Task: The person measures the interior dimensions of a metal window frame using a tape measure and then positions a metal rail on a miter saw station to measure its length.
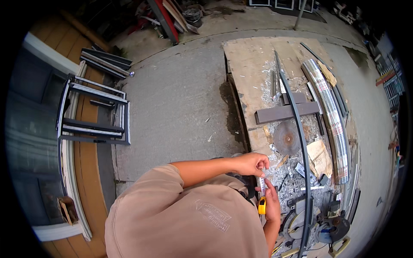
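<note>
A yellow tape measure (262,205) sits in my right hand (272,201), whose fingers are wrapped around its case. Its white blade (262,184) is drawn out a short way toward my left hand (253,164). The left fingers are closed in a pinch at the blade's end. Both hands are close to my body, at the near left edge of the workbench (243,64). To their right, a long dark metal profile (301,144) runs the length of the bench, apart from both hands.
On the bench lie a brown rectangular bar (286,112), a round saw blade (287,137), a film-wrapped bundle (329,120), crumpled paper (319,158) and metal shavings. A mitre saw (333,230) stands near right. Window frames (97,112) lean at the left wall.
</note>
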Motion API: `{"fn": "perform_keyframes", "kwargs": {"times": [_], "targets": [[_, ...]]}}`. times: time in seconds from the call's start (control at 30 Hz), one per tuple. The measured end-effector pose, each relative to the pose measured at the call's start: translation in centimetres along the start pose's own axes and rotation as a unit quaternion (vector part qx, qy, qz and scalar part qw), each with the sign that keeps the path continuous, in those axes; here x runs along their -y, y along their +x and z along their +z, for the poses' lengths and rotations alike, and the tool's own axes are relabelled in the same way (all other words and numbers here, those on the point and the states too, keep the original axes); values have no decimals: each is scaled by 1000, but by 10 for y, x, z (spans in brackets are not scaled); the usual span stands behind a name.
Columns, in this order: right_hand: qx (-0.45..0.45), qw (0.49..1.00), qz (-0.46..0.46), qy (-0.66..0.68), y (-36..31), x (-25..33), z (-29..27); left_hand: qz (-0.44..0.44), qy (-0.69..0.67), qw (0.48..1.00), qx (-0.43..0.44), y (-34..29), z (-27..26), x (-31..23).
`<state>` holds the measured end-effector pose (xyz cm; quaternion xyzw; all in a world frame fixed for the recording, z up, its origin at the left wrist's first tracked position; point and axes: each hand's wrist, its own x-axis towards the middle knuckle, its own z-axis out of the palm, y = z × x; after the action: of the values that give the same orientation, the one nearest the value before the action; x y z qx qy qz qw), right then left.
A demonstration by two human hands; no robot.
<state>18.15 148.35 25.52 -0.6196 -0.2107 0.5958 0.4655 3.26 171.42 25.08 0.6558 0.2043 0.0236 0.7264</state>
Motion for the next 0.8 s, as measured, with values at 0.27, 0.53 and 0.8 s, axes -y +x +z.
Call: {"fn": "perform_keyframes", "kwargs": {"times": [0.27,0.53,0.8], "targets": [[217,945,171,-175,89,-44,44,-127,-110,876,-452,-229,-64,111],[381,786,105,-475,212,-25,195,-126,-345,677,-637,-359,-36,218],[546,470,-187,-668,416,-135,178,-173,-231,735,-614,-446,-108,279]]}}
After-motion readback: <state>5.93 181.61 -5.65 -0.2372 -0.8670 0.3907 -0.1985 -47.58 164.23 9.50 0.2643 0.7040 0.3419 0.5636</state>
